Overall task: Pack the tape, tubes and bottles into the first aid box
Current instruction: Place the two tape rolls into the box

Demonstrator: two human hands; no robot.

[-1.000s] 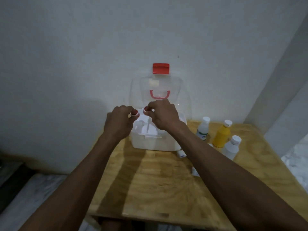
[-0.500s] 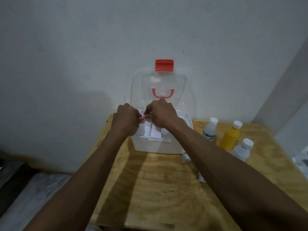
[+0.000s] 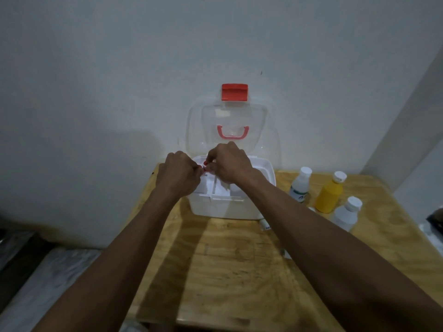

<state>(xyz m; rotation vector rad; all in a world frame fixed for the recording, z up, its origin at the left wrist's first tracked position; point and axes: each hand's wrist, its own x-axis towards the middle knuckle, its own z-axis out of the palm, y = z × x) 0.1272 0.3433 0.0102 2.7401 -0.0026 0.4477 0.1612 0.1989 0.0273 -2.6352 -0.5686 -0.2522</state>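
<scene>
Both forearms are extending toward 12 o'clock, left hand [image 3: 178, 174] and right hand [image 3: 231, 164] curling closed, fingertips meeting.

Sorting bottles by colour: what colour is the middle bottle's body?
Yellow, with a white cap; the head view shows it.

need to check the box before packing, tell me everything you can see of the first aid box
The first aid box is white plastic and stands open at the table's far edge by the wall. Its clear lid, with a red latch and red handle, stands upright. A white divided tray sits inside. Both hands, left and right, are over it.
</scene>
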